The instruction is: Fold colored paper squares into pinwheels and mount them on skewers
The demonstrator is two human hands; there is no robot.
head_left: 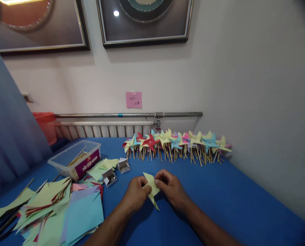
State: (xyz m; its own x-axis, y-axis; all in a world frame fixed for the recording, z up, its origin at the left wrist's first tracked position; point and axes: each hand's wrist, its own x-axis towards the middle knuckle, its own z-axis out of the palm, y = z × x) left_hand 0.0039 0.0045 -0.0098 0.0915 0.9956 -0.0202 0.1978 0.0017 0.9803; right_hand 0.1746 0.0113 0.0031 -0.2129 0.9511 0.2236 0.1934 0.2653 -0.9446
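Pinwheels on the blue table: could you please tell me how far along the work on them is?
Done: a long row of finished pinwheels. In hand: the left hand and right hand pinch a yellow paper, partly folded, between them. Left: a pile of loose coloured sheets and sticks in the clear box, so plenty probably remains.

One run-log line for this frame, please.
left hand: pinching yellow-green paper piece | right hand: pinching same piece | behind: row of pinwheels | left: paper stack, clear tub
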